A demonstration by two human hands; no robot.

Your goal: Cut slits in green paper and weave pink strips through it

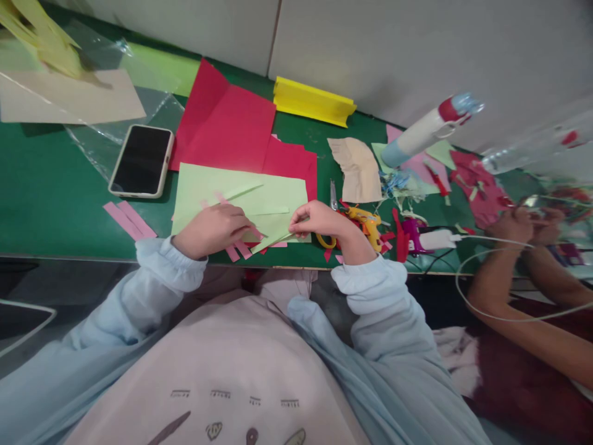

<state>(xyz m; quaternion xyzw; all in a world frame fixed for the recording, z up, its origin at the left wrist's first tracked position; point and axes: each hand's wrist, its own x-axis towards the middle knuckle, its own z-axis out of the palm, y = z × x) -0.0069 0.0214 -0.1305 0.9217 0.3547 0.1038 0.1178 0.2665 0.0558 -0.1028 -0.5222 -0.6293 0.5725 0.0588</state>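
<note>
My right hand [319,221] pinches a narrow light green paper strip [272,241] between thumb and forefinger. The strip slants down and left toward the table's front edge. My left hand [215,230] is closed, with fingers curled downward over the paper; what its fingertips hold is hidden. Pink paper strips [237,250] show below and around that hand. Both hands rest over a pale green sheet [194,185], on which more green strips [271,211] lie. Beside my right hand are scissors [333,196] with yellow handles.
Left stands a phone [141,162], with pink strips [130,220] nearby. Red sheets [227,123] and a folded yellow piece [314,102] lie behind. Rightward are a yellow glue gun [368,224], a purple one [410,236], a bottle [417,135], a cable [491,240] and a co-worker's hands [519,224].
</note>
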